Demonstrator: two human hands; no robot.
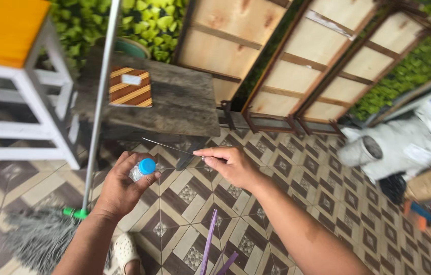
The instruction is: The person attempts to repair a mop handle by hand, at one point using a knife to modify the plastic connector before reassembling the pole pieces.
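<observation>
floor [286, 173]: patterned tiles | on it: mop [39, 237], white stool [27, 86], wooden frames [297, 71]

A weathered grey wooden table [174, 102] stood far left of centre, a brown-and-yellow striped notebook [130, 87] lying on it. A white stool with an orange seat [17, 76] stood far left. A grey mop [42, 234] lay near left. Wooden panel frames [317, 66] leaned far right.
</observation>
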